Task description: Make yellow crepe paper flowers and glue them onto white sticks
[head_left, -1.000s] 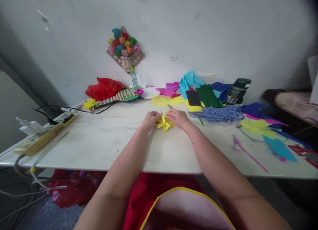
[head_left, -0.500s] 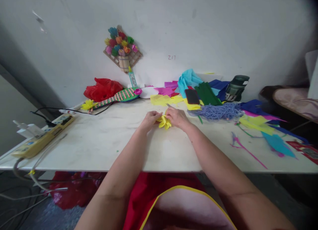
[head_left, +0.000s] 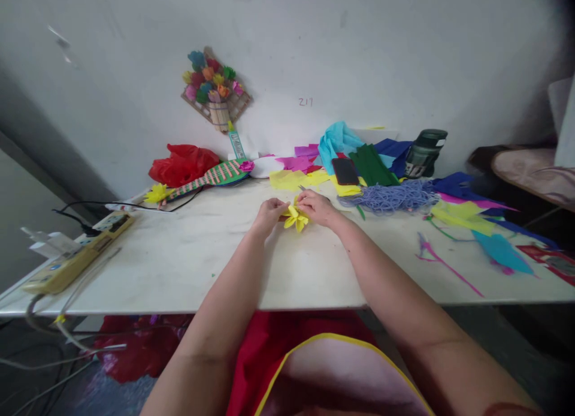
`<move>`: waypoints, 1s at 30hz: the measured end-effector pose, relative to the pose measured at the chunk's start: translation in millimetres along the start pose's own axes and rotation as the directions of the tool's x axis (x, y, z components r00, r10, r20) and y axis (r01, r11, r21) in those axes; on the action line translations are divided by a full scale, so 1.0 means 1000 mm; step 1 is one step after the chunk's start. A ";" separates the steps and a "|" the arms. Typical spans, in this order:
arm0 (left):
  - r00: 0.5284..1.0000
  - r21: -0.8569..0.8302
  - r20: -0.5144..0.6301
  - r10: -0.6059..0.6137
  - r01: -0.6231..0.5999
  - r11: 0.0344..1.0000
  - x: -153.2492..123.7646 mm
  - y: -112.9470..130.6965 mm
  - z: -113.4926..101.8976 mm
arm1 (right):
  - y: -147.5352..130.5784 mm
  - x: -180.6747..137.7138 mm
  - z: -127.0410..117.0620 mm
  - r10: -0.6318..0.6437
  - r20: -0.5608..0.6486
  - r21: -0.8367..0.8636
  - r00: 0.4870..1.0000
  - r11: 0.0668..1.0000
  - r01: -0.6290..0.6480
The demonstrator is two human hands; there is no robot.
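Note:
A small yellow paper flower (head_left: 295,219) with pointed petals rests on the white table (head_left: 188,266) between my two hands. My left hand (head_left: 268,214) is closed on its left side. My right hand (head_left: 317,207) is closed on its right side, and a thin metal tip, perhaps scissors (head_left: 302,189), pokes out behind its fingers. Both forearms reach forward over the table's front edge.
Coloured paper sheets (head_left: 341,143), a phone (head_left: 345,171), purple yarn (head_left: 389,197), a dark jar (head_left: 424,153) and paper scraps (head_left: 467,217) crowd the back right. A red bag (head_left: 184,163), striped paddle (head_left: 211,177), glue bottle (head_left: 235,142) and power strip (head_left: 76,255) lie to the left.
Both hands stay pinched on the yellow flower with only small finger shifts. The camera has turned slightly, so everything sits a little to the left and higher.

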State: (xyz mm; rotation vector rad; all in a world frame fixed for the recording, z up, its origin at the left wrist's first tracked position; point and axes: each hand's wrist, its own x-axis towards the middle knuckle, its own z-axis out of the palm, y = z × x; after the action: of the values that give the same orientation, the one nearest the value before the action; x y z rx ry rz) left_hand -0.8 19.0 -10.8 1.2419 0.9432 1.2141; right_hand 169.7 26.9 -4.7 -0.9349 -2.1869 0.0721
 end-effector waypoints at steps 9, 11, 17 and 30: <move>1.000 -0.007 0.003 -0.029 0.029 1.000 0.001 -0.002 0.000 | -0.010 0.000 -0.007 0.061 0.062 -0.128 0.996 0.990 -0.053; 0.999 -0.031 0.023 -0.032 0.032 0.999 0.001 -0.003 -0.001 | -0.015 0.000 -0.009 0.081 0.046 -0.170 0.996 0.983 -0.072; 0.997 -0.111 0.072 -0.011 0.019 0.994 0.001 -0.005 -0.003 | -0.021 -0.001 -0.010 0.104 0.005 -0.216 0.995 0.971 -0.100; 1.000 -0.044 -0.021 0.014 -0.014 0.999 0.000 0.000 0.000 | -0.012 0.001 -0.002 0.102 -0.015 -0.100 0.995 0.990 -0.103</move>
State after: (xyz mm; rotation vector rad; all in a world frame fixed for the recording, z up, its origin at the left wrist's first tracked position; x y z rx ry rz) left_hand -1.2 18.7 -10.7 1.2044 0.9194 1.2550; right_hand 163.4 18.3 0.9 -1.1021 -2.1492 0.0058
